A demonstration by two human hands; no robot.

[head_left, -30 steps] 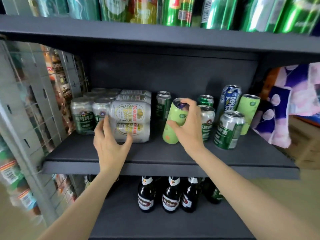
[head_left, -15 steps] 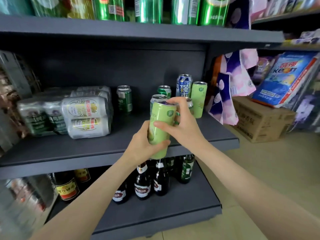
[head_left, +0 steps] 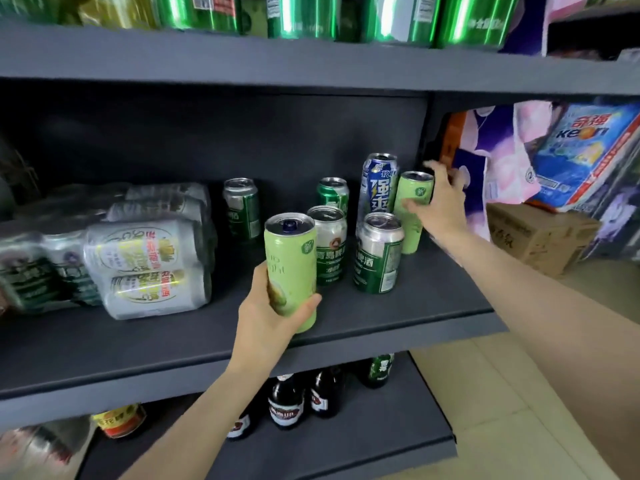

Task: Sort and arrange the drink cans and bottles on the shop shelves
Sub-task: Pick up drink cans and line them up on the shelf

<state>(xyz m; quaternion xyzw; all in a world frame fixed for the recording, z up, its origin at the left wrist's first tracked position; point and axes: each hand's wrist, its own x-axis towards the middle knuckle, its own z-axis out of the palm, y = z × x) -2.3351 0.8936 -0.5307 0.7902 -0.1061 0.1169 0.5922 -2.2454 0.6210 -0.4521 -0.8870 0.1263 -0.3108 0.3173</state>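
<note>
**Two light green cans, one in each hand, at the middle shelf**

The left hand (head_left: 266, 317) grips a tall light green can (head_left: 290, 268) around its lower half, thumb on the right side and fingers wrapped behind, holding it upright just above the front part of the dark middle shelf (head_left: 398, 317). The right hand (head_left: 441, 206) reaches to the right end of that shelf and curls around the upper part of a second light green can (head_left: 414, 209), which stands upright on the shelf; the fingers are blurred, so how tight the hold is cannot be told.

Just left of the second can stands a tall blue can (head_left: 377, 183). In front of the blue can is a silver and green beer can (head_left: 379, 254), and left of that one another beer can (head_left: 329, 244) with a white band. Behind it stands a small green can (head_left: 333, 192), and further left a lone green can (head_left: 242, 207). At the left end of the shelf lie shrink-wrapped packs of cans (head_left: 145, 268).

Above the shelf runs a row of green cans (head_left: 304, 15). Below it stand dark bottles (head_left: 287, 400). Right of the shelf are a cardboard box (head_left: 540, 237) and a blue package (head_left: 588, 147).
</note>
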